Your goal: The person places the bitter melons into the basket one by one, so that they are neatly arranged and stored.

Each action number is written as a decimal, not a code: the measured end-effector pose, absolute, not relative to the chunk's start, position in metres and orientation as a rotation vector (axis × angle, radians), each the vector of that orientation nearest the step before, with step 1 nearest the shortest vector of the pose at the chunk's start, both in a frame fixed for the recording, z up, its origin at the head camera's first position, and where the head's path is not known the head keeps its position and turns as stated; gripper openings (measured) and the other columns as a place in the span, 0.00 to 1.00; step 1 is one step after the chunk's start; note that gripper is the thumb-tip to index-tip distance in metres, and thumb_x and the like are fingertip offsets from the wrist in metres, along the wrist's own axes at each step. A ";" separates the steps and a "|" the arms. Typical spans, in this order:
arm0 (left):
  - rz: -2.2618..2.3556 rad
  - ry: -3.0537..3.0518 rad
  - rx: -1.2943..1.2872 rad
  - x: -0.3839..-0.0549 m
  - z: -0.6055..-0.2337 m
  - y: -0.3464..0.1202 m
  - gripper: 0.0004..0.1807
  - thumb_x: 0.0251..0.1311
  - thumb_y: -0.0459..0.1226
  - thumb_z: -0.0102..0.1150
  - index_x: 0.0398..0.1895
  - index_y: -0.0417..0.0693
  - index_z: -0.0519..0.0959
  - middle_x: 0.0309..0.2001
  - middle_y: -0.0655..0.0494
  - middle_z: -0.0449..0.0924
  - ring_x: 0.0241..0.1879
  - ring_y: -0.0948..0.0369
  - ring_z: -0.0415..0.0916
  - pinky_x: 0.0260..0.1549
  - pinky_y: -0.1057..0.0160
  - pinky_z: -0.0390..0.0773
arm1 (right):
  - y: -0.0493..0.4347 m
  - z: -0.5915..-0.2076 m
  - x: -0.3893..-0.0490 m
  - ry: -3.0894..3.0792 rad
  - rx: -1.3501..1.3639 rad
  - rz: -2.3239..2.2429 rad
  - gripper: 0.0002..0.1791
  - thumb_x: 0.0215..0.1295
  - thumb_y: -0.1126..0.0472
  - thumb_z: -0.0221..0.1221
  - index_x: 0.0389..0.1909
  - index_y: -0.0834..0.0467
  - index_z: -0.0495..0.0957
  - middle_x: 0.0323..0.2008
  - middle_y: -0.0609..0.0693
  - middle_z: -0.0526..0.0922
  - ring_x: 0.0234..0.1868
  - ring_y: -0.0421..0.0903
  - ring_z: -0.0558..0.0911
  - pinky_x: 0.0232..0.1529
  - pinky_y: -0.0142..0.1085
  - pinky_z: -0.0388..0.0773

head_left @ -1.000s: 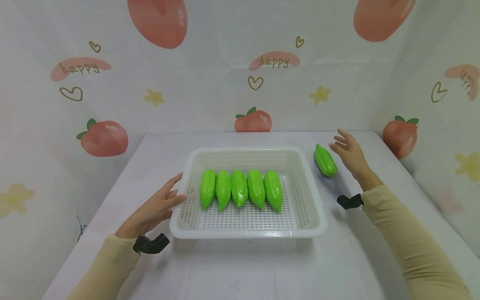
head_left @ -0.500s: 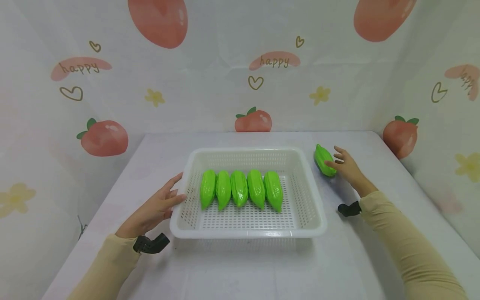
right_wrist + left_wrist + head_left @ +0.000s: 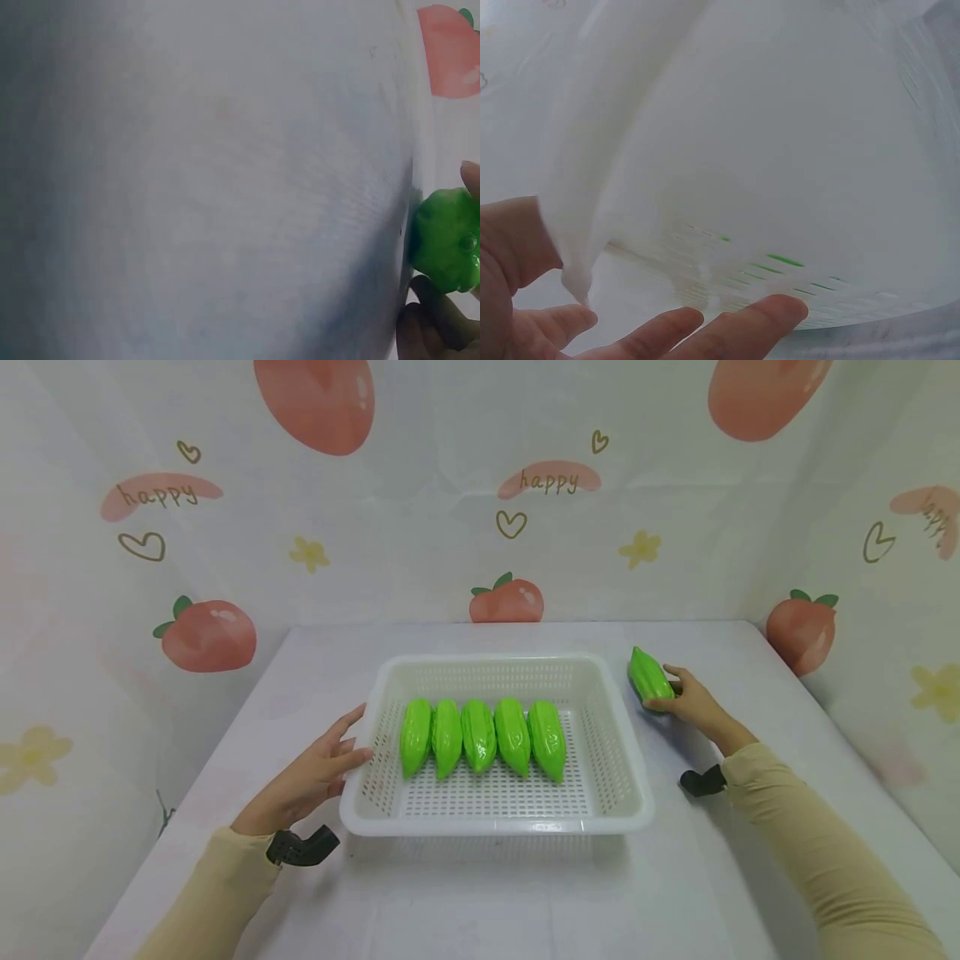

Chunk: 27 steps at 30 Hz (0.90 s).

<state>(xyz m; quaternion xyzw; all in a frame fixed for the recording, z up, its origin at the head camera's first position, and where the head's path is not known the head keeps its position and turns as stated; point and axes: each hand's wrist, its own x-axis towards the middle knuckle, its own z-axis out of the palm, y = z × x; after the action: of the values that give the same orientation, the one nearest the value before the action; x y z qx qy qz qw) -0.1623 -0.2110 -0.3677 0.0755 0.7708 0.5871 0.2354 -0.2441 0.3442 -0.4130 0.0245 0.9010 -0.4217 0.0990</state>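
Note:
In the head view, a white plastic basket (image 3: 495, 827) with perforated walls stands mid-table. Several glossy green ridged gourds (image 3: 478, 737), pointed at one end, lie side by side in it. My left hand (image 3: 311, 777) holds the basket's left side, thumb at the rim. In the left wrist view, its fingers (image 3: 742, 330) extend under the rim outside the wall. Right of the basket, another green ridged gourd (image 3: 649, 677) lies on the table. My right hand (image 3: 699, 706) grips its near end between thumb and fingers; the right wrist view shows this gourd's lobed end (image 3: 446, 240).
A white cloth covers the table (image 3: 465, 902). Behind and at both sides hangs a white curtain (image 3: 420, 527) printed with peaches, hearts and flowers. A black wrist camera (image 3: 303, 847) sits on the left wrist, another black wrist camera (image 3: 702, 782) on the right.
My right hand has come down and toward the near end of the loose gourd, and its fingers have closed round it. The left hand and the basket have stayed in place.

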 end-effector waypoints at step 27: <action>1.613 2.122 0.211 -0.162 -0.367 -0.211 0.44 0.69 0.41 0.54 0.78 0.66 0.36 0.68 0.35 0.62 0.53 0.47 0.78 0.47 0.46 0.80 | 0.361 -0.392 -0.235 2.752 0.048 -1.296 0.37 0.70 0.56 0.55 0.71 0.70 0.52 0.66 0.77 0.56 0.63 0.67 0.65 0.43 0.26 0.73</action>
<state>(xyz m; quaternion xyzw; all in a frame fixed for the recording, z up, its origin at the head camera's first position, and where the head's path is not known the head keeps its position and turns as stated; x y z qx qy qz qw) -0.1620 -0.2105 -0.3669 0.0768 0.7721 0.5867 0.2317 -0.2353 0.3613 -0.3917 0.0158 0.9035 -0.4254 0.0494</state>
